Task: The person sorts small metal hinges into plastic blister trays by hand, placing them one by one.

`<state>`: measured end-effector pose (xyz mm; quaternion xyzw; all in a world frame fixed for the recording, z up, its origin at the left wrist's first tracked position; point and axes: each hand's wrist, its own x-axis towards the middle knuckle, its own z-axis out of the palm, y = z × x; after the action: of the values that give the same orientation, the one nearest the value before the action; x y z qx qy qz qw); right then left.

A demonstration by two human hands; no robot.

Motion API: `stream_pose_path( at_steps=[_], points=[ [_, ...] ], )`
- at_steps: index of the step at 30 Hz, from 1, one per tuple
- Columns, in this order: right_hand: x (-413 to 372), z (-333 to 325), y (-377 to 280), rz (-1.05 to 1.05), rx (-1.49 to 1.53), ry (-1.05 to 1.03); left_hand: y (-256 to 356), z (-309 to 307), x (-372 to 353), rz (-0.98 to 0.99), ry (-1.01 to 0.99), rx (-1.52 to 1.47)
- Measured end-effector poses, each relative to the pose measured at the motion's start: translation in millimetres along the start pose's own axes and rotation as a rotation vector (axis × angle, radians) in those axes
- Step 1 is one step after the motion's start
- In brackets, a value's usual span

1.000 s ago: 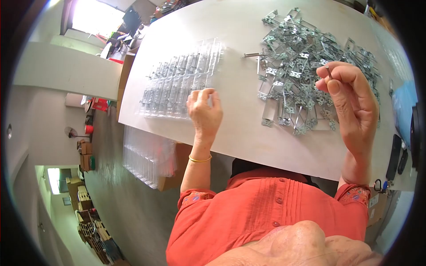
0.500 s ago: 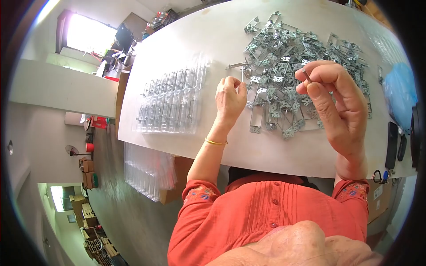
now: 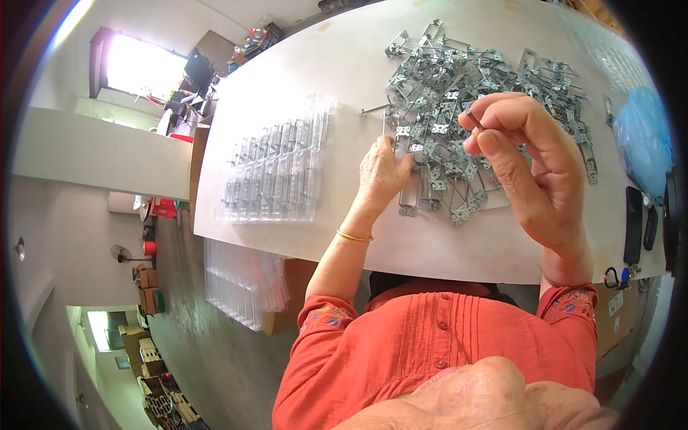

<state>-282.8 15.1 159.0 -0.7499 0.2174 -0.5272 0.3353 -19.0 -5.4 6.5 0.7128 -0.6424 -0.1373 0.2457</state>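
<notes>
Left fingers (image 3: 380,153) reached brackets (image 3: 439,129), loosely parted.

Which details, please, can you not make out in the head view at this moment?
- Head view: the lower end of the small rod, hidden by the right hand.
- Head view: whether the left hand grips a metal part; the hand itself hides the contact.
- Head view: the bottom of the metal pile, covered by the parts above.
- Head view: fine detail in the clear tray, too small and washed by glare.
</notes>
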Motion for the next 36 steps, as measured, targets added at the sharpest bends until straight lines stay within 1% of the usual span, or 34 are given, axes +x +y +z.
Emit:
stream_pose_path(
  at_steps=[1,4,7,10,13,14,16,19,22,25,28,31,36],
  points=[
    [0,0,0,0.0,-0.003,0.0,1,-3,1,-0.038,-0.041,-0.025],
    [-1,-1,0,0.003,-0.005,-0.005,0,-5,2,-0.078,-0.027,-0.064],
    [0,2,0,-0.013,0.022,-0.003,-9,-2,6,-0.163,-0.01,-0.249],
    [-2,3,1,0.005,0.025,-0.001,-7,-10,6,-0.262,-0.078,-0.526],
    [-1,2,0,0.017,0.007,0.002,-17,-4,7,-0.107,0.062,-0.625],
    [-1,2,1,0.024,0.005,0.005,-20,-4,7,-0.09,0.039,-0.729],
    [-1,3,3,0.035,-0.002,0.008,-6,-20,2,-0.056,-0.007,-0.941],
    [3,12,7,0.061,0.014,0.073,-1,-22,5,-0.032,-0.039,-1.089],
    [3,18,8,0.213,0.109,0.059,4,-18,8,-0.045,-0.299,-1.547],
    [4,22,23,0.222,0.009,0.009,-4,-8,8,-0.029,-0.413,-1.613],
    [7,28,37,0.261,-0.107,-0.027,-9,-3,7,-0.034,-0.435,-1.691],
    [8,37,51,0.328,-0.16,-0.059,-11,-4,5,-0.008,-0.482,-1.763],
    [9,52,64,0.47,-0.23,-0.176,-13,-6,1,0.039,-0.544,-1.824]
  ],
)
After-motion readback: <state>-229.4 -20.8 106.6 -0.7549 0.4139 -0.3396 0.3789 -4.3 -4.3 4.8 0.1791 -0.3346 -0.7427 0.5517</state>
